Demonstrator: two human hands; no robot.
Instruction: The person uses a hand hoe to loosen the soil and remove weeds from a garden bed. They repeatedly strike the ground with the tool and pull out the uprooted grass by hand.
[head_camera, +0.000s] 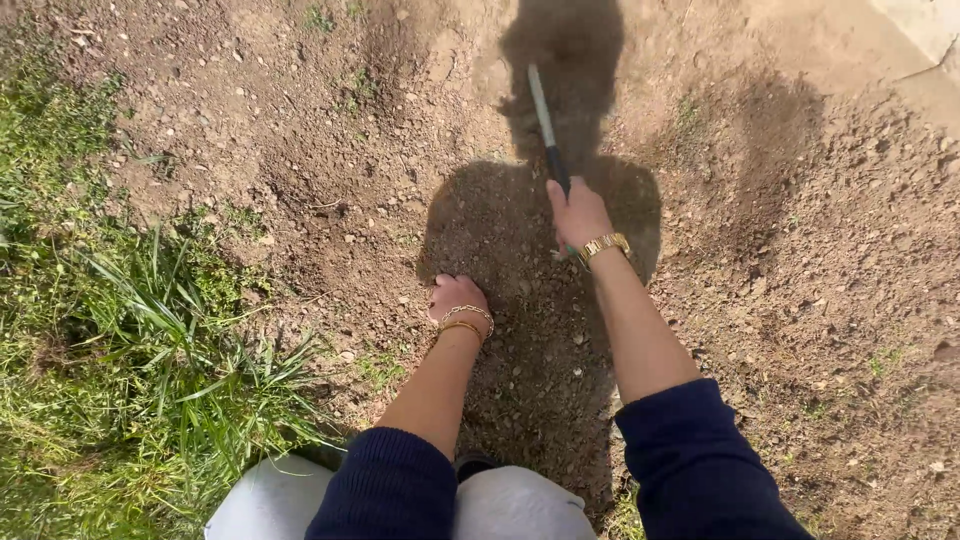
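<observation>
Long green grass (120, 350) filled the left edge, giving way to bare, stony soil (330, 190) across the rest of the ground. The left hand (456, 298), wearing thin gold bracelets (466, 318) at the wrist, rested knuckles-up on the soil with its fingers curled under into a loose fist; nothing showed in its grip, though the palm side was hidden. Just right of it and farther out, the right hand (578, 213), with a gold watch (604, 245) on the wrist, was wrapped closed around the dark grip of a hand tool (545, 125), whose pale shaft pointed away and met the soil inside the person's shadow (520, 260). Both forearms emerged from navy sleeves (690, 465).
</observation>
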